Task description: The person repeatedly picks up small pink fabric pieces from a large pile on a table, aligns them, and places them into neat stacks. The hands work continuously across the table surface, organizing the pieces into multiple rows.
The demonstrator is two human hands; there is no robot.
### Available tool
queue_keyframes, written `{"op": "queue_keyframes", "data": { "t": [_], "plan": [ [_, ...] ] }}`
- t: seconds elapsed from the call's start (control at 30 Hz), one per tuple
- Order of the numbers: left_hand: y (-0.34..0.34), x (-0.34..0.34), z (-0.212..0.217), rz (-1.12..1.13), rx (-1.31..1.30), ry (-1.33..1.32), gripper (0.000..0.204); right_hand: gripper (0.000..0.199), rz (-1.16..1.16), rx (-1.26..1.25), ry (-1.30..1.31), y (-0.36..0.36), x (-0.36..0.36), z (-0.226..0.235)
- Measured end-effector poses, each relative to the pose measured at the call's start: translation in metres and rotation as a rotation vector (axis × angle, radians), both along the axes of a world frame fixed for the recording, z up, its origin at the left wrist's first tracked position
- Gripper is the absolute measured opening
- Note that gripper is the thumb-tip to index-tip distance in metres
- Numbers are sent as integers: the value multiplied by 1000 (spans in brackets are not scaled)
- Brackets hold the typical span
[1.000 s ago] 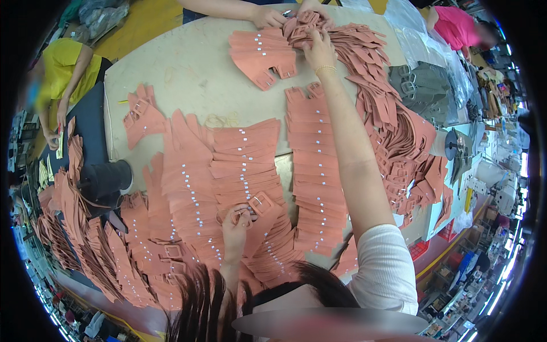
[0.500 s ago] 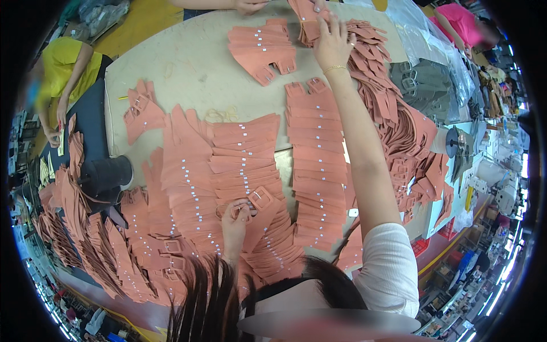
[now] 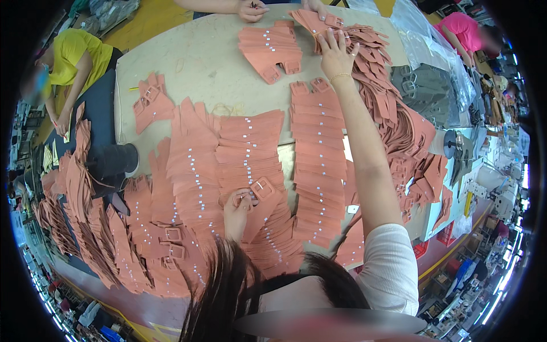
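Observation:
My left hand (image 3: 236, 214) is closed in a pinch at the edge of a salmon-coloured cut piece with a square buckle (image 3: 262, 189). That piece lies over a long fanned row of similar pieces (image 3: 249, 149), each with a small white label. Stretched far across the table, my right hand (image 3: 337, 61) lies with fingers spread on a bundle of salmon pieces (image 3: 310, 21). Another person's hand (image 3: 313, 7) touches the far end of that bundle. Whether my thumb grips its underside is hidden.
Fanned rows (image 3: 319, 165) and heaps (image 3: 379, 85) of salmon pieces cover much of the pale table (image 3: 188, 51). Black thread cones (image 3: 114, 161) stand left and right. Grey buckled pieces (image 3: 421, 85) lie at the right. A co-worker in yellow (image 3: 82, 54) works at the left.
The bundle at the far side has come slightly nearer, and my right hand's fingers on it are more spread. My left hand keeps its pinch. The whole view has shifted a little.

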State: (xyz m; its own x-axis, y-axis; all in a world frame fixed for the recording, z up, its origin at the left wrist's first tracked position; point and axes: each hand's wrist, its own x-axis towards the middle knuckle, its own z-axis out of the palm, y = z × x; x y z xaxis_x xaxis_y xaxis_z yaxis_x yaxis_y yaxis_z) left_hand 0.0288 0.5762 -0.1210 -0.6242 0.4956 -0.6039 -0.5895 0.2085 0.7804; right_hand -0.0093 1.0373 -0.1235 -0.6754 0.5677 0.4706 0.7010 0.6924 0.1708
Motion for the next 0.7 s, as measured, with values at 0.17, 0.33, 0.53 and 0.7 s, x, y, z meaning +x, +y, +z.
{"op": "queue_keyframes", "data": {
  "t": [0.17, 0.33, 0.53, 0.7],
  "plan": [
    [0, 0, -2, -2, -50, 1, 20, 54, -33, -117, -142, -16, 15, 3],
    [0, 1, -4, 14, -14, 12, 18, 52, 81, -237, 93, -77, 47, -8],
    [-3, 3, -7, 2, 23, 76, 18, 41, 80, -428, 20, -163, 100, -45],
    [1, 3, -6, 14, 9, 72, 17, 40, 71, -346, 57, -163, 101, -55]
  ]
}}
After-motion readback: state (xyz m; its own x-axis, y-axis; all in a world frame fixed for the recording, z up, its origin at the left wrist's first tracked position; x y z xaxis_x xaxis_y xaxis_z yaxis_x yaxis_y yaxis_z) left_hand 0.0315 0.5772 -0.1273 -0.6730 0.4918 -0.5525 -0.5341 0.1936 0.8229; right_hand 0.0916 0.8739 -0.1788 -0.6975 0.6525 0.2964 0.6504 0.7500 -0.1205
